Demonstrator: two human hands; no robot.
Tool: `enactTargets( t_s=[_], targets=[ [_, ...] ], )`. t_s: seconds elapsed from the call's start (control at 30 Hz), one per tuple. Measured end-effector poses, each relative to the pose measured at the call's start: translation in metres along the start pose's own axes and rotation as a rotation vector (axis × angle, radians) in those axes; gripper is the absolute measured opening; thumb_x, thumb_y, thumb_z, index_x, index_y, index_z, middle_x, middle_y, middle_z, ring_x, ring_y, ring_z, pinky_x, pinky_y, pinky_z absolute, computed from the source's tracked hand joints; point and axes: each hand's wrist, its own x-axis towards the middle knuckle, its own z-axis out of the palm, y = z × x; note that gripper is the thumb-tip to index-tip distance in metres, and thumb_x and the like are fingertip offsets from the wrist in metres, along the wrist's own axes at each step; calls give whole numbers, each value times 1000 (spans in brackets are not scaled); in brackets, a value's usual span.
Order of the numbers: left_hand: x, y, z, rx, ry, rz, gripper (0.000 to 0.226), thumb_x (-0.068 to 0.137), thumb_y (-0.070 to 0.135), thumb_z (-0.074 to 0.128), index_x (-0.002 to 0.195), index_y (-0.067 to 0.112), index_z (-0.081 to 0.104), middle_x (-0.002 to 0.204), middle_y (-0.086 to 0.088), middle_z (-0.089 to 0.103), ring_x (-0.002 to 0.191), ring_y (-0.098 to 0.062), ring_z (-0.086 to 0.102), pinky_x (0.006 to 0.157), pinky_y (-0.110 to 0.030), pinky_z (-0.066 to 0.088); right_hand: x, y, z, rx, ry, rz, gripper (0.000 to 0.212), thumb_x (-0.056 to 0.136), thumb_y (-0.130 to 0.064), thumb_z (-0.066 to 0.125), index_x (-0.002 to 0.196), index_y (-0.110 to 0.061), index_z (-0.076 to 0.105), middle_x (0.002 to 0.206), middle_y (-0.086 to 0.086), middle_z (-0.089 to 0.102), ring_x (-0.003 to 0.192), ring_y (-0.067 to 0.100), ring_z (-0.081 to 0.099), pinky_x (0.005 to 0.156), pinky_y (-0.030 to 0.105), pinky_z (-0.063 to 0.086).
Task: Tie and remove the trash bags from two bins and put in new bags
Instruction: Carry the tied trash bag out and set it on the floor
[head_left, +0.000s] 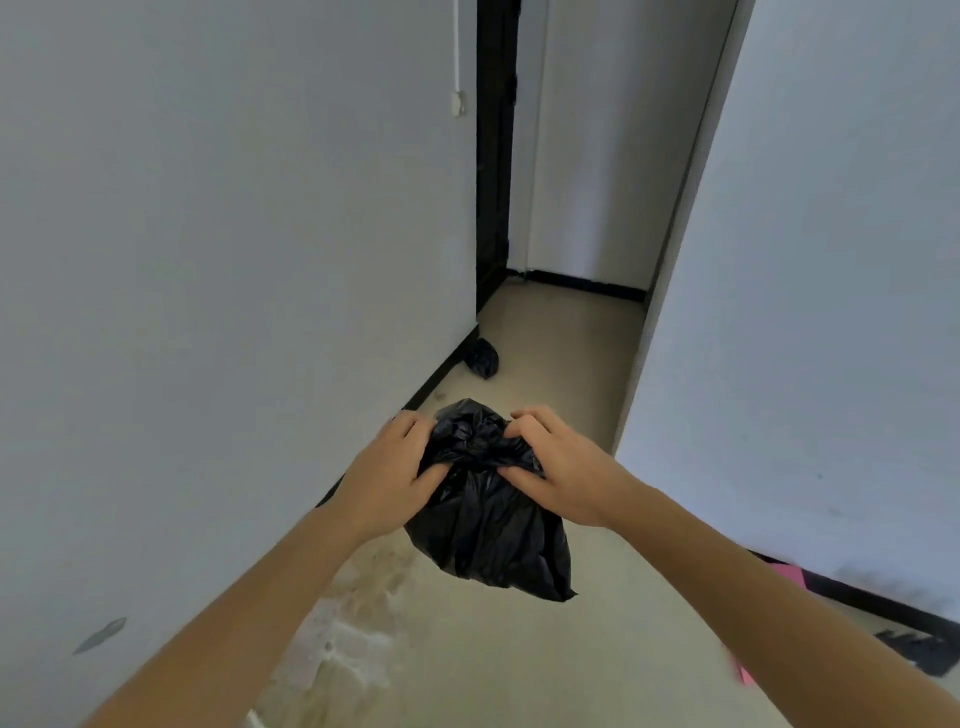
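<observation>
A black trash bag (488, 530) hangs in the air in front of me, its gathered top bunched between both hands. My left hand (387, 475) grips the left side of the bunched top with curled fingers. My right hand (558, 467) pinches the right side of the same bunch. A second black trash bag (483, 357), tied and small, lies on the floor farther down the corridor against the left wall. No bin is in view.
I stand in a narrow corridor with a white wall (234, 312) close on the left and another (810, 312) on the right. A dark doorway (493, 156) opens at the far left. Something pink (787, 574) and a dark scrap (924, 649) lie at the lower right.
</observation>
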Motion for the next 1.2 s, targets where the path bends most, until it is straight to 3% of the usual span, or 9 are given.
enactTargets(
  t_s=[0.2,0.37,0.53,0.67,1.0,1.2],
  targets=[
    [171,-61,34,25,-22,71,26,97,31,50,119,17,49,118,4,47,106,-14,48,85,-35,49,136,111,5,12,92,54,34,97,-42,55,124,-22,49,138,-5,40,105,11,56,90,21,48],
    [336,-123,85,61,-35,90,28,97,29,49,121,15,49,121,1,47,107,-17,48,86,-37,49,264,230,19,38,144,66,34,98,-39,56,123,-18,50,139,-2,42,109,10,55,88,13,38],
    [499,-168,96,91,-38,67,31,97,27,50,125,14,48,126,-1,47,109,-18,48,86,-36,49,406,333,-12,58,137,67,35,98,-39,56,125,-18,49,140,-3,40,111,14,56,89,18,42],
    [602,-215,95,102,35,4,32,96,26,53,125,11,51,126,-4,50,109,-21,50,85,-36,50,517,387,-32,88,152,23,35,98,-35,57,126,-16,50,139,-2,40,104,8,52,87,14,38],
    [809,-387,187,156,-30,-57,32,92,24,63,117,7,56,118,-10,56,100,-29,57,71,-36,52,756,556,35,43,-32,-45,38,101,-38,52,130,-15,49,140,0,42,120,14,50,100,28,46],
    [960,-472,235,121,-144,-91,40,95,38,50,121,8,56,119,-12,56,102,-32,56,74,-39,52,896,660,52,26,-173,58,41,100,-44,52,131,-18,48,131,2,47,109,22,55,89,39,51]
  ],
)
